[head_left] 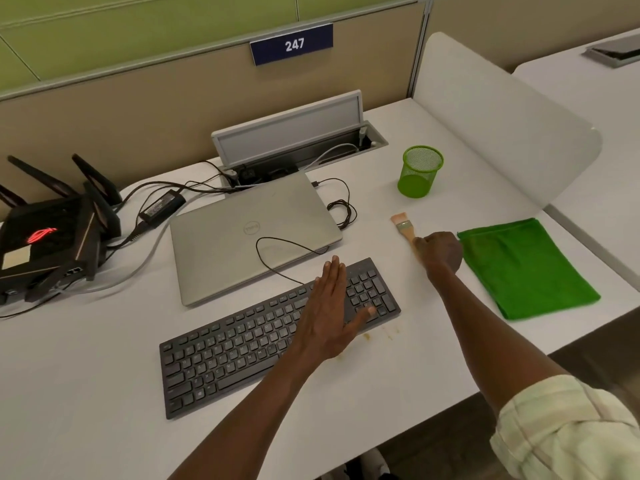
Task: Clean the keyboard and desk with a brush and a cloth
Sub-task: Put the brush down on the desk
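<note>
Head view | right hand curled round brush handle beside green cloth | left hand flat, fingers straight, on keyboard | advice: keep keyboard pinned, sweep bristles along key rows toward the desk edge, crumbs near front right corner.

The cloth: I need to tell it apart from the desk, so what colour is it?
Bright green cloth, plain in the head view.

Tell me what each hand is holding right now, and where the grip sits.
The right hand grips the brush by its wooden handle, bristles pointing away. The left hand holds nothing; it lies flat on the keyboard.
</note>
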{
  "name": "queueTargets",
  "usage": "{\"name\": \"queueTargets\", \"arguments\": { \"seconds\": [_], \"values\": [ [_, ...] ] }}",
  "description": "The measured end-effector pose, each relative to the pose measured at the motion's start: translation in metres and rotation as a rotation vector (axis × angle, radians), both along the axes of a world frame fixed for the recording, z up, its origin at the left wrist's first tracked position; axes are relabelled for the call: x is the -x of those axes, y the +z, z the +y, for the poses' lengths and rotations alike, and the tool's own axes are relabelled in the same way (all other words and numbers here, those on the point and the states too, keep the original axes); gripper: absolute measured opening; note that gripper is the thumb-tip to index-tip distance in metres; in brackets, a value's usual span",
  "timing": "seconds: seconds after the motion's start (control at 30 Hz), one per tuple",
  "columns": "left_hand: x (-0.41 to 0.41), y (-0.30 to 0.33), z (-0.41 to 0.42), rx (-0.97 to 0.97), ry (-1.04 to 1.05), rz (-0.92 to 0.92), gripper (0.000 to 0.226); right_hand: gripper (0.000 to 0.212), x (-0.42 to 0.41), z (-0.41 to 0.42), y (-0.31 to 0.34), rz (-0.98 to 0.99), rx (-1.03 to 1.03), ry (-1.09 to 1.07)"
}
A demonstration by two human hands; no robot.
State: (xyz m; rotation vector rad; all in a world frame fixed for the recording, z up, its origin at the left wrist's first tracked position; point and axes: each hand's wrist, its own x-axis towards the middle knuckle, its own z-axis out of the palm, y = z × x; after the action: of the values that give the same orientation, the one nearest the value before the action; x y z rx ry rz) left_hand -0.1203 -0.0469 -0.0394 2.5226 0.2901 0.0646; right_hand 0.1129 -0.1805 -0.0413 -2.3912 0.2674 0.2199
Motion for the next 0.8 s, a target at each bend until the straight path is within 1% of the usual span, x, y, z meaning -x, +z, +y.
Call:
{"name": "queueTargets", "arguments": {
  "seconds": [0.1,0.23,0.43,0.57,0.63,0.73,0.8],
  "values": [
    [-0.004,0.002,-0.001,-0.006,-0.005,0.010,0.095,0.025,-0.004,-0.002,-0.001,0.006,0.020,-0.009],
    [-0.011,-0.001,-0.003,-0.002,0.007,0.006,0.096,0.026,-0.009,-0.008,-0.005,-0.038,-0.006,0.049],
    [-0.023,-0.003,-0.017,0.010,0.035,0.005,0.093,0.026,-0.011,-0.037,0.001,-0.214,-0.059,0.159],
    [-0.036,0.002,-0.033,0.027,0.044,-0.008,0.093,0.014,-0.024,-0.074,0.014,-0.319,-0.046,0.112],
    [-0.043,0.005,-0.043,0.056,0.049,-0.008,0.096,0.013,-0.033,-0.097,0.018,-0.340,0.000,0.084],
    [-0.052,0.007,-0.057,0.065,0.051,-0.009,0.097,0.011,-0.044,-0.129,0.023,-0.336,0.091,0.113],
    [-0.057,0.008,-0.067,0.038,0.046,-0.006,0.096,0.021,-0.052,-0.147,0.022,-0.300,0.182,0.138]
  ]
}}
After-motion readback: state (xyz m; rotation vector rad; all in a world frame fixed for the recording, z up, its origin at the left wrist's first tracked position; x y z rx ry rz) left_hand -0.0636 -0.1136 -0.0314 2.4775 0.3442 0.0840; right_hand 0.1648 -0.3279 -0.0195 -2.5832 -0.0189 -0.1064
